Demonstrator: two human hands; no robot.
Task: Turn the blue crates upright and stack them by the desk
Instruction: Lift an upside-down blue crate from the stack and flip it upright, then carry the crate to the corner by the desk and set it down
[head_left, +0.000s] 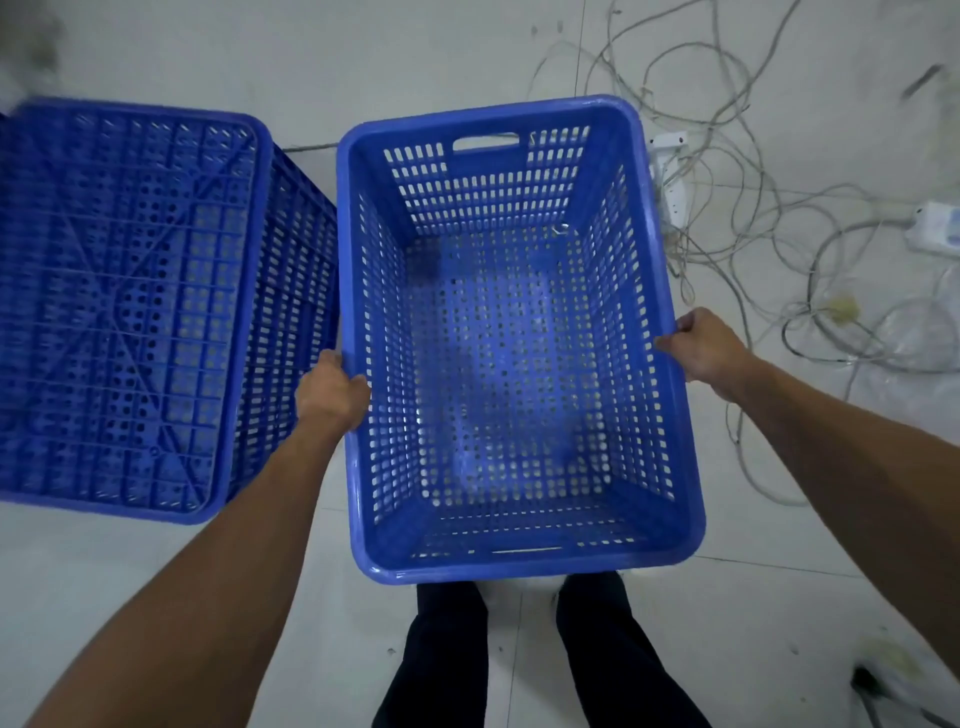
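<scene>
An upright blue crate (519, 564) with perforated walls is in the middle of the view, its open top facing me and nothing inside. My left hand (332, 395) grips its left rim, thumb over the edge. My right hand (701, 345) grips the right rim. A second blue crate (124, 312) lies upside down to the left, its ribbed underside up, close beside the held crate. Whether the held crate rests on the floor I cannot tell.
A tangle of grey cables (753, 218) with a white power strip (670, 176) and a white adapter (935, 228) covers the floor to the right. My legs in dark trousers (519, 660) stand just behind the crate. Pale tiled floor (156, 597) surrounds everything.
</scene>
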